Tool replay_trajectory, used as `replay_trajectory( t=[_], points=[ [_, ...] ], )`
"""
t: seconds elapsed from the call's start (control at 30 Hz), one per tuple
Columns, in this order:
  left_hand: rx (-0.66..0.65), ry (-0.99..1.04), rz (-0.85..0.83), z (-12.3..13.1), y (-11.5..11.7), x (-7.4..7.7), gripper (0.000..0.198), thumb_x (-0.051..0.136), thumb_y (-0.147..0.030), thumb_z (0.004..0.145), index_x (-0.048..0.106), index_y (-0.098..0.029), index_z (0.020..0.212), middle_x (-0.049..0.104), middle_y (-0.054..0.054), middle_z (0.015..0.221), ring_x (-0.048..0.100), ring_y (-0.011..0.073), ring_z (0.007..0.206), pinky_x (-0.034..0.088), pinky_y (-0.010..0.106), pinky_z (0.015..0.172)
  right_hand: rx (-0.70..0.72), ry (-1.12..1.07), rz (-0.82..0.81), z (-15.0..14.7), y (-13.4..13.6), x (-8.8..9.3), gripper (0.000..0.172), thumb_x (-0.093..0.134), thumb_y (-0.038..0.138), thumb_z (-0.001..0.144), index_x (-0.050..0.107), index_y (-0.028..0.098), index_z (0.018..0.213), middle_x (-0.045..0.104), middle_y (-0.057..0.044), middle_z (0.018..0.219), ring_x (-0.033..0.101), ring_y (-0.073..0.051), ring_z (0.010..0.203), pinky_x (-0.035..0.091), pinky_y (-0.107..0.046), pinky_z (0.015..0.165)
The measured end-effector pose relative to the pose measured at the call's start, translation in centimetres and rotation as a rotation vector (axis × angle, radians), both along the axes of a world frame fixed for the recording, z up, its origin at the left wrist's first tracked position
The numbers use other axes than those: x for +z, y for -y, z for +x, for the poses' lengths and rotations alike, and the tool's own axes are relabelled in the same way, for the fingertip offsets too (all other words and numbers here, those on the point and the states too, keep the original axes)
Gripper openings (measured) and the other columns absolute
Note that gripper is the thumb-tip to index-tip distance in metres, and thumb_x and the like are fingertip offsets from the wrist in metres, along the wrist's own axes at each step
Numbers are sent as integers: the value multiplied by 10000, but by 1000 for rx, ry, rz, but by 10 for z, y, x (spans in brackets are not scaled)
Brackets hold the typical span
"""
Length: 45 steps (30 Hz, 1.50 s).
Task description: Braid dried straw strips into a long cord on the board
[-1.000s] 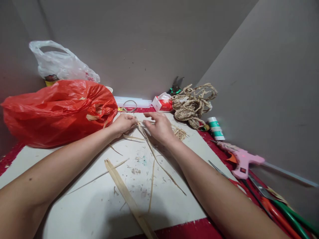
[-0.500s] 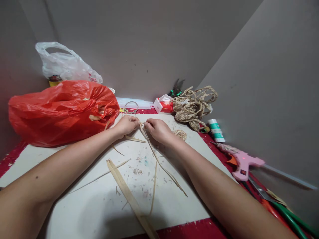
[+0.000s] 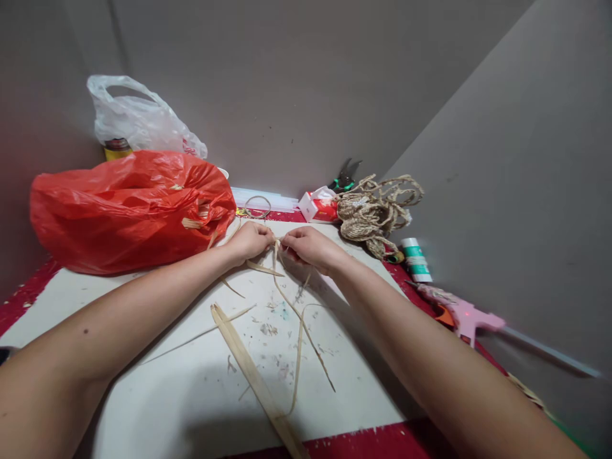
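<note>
My left hand point(image 3: 249, 243) and my right hand point(image 3: 308, 247) meet at the far middle of a white board point(image 3: 157, 389), both pinched on thin dried leaf strips point(image 3: 291, 306) that trail toward me across the board. Fingertips of the two hands almost touch around the strips' upper ends. A wider flat leaf strip point(image 3: 248, 373) lies loose on the board nearer to me, running diagonally to the front edge.
A red plastic bag point(image 3: 129, 210) lies at the left with a white bag point(image 3: 138, 121) behind it. A bundle of coiled rope point(image 3: 375, 210), a red-white box point(image 3: 318, 205), pliers point(image 3: 347, 178), a thread spool point(image 3: 415, 260) and a pink glue gun point(image 3: 471, 317) line the right side.
My right hand went from spread open to pinched on the strips beside my left hand. The strips' trailing ends shifted left and curled on the board.
</note>
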<state>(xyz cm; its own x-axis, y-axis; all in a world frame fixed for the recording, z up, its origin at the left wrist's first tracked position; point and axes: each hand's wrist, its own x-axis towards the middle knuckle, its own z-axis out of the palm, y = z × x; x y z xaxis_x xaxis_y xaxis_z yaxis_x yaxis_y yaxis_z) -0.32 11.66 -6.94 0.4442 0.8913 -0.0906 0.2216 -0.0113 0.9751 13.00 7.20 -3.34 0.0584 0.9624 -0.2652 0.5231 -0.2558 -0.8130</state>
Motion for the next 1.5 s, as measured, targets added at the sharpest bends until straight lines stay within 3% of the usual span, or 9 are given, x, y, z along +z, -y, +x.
replay_trajectory(
  t=[0.27,0.5,0.7,0.83,1.03,1.2,1.3,1.4,1.5],
  points=[
    [-25,-11,14,-2,1,3,213,497,-138,732,504,-134,519,445,-48,414,267,17,314,154,197,362,8,-278,-118,-10,1,0,232,424,116,825,561,122,637,488,26,399,400,-51,293,233,-167,312],
    [-25,38,-70,-2,-2,4,123,530,-141,699,548,-139,577,375,-67,376,249,34,296,137,209,337,62,225,91,-25,13,-17,304,397,154,820,523,146,543,572,-42,451,494,-103,344,372,-209,402],
    [2,49,-91,-2,-1,7,217,557,-203,684,455,-158,497,353,-65,381,254,37,313,144,215,340,94,802,261,-33,18,-17,280,396,231,834,654,135,890,692,-154,860,650,-261,801,441,-301,637],
    [-36,66,-96,-3,0,8,147,569,-185,692,544,-142,554,360,-72,364,243,33,312,140,209,353,127,898,237,-35,22,-16,328,357,259,853,640,153,983,685,-157,918,645,-286,845,438,-325,651],
    [-37,80,-125,-4,-2,6,117,569,-168,727,605,-126,624,395,-69,375,223,28,309,111,215,362,216,960,219,-40,38,-10,325,334,251,865,642,149,893,687,-150,866,646,-275,776,407,-319,611],
    [-21,137,-222,-6,-6,8,169,564,-125,720,577,-120,552,451,-49,388,242,26,317,152,206,366,379,814,270,-41,66,10,333,361,319,881,645,173,786,685,-99,768,613,-208,673,359,-277,575],
    [-12,158,-223,-8,-6,14,177,562,-55,670,571,-119,506,509,-30,421,363,42,369,255,191,402,227,598,377,-27,62,23,407,372,452,884,633,174,742,655,-67,698,567,-165,622,346,-247,548],
    [-3,167,-237,-9,-4,20,180,548,-23,655,590,-114,506,541,-19,445,421,52,402,307,187,432,-10,368,489,-11,36,20,303,465,388,853,605,157,718,637,-59,707,556,-148,636,375,-230,570],
    [8,202,-259,-8,-5,18,204,538,-22,665,576,-113,487,552,-9,453,450,56,412,345,192,460,-47,-4,249,-6,7,6,229,491,266,837,567,143,659,589,-37,634,532,-121,579,395,-212,546]
  ],
)
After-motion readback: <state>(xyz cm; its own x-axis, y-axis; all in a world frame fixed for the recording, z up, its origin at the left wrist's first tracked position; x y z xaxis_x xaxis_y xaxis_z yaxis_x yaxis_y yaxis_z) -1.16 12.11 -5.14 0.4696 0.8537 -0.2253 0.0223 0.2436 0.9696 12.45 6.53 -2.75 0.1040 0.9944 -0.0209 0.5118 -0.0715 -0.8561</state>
